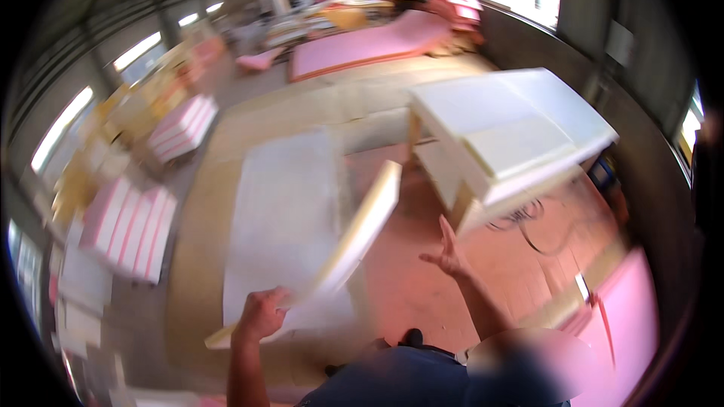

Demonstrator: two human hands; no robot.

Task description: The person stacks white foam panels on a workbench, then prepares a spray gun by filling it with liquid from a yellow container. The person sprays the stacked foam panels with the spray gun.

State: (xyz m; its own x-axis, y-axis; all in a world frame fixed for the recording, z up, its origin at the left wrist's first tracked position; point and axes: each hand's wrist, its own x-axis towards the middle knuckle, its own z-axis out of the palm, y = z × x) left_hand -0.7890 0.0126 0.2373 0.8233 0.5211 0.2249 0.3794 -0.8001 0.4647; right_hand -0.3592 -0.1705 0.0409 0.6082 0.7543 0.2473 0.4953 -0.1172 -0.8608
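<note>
My left hand (264, 313) is closed around the edge of a long white foam-like board (348, 258) with a cream edge. The board stands tilted, its far end raised to the right and its near end low beside my left wrist. Stretched out to the right of the board, my right hand (447, 256) has its fingers apart and touches nothing. Below the board lies a large pale sheet (283, 203) on a tan surface. Motion blur softens the board's lower part.
A wooden-framed table (460, 207) carrying white slabs (513, 128) stands ahead to the right. A dark cable (537, 237) lies on the reddish floor (407, 286) beside it. Pink slabs (630, 324) stand at the right. White-and-pink stacks (128, 230) line the left; a pink slab (362, 47) lies far back.
</note>
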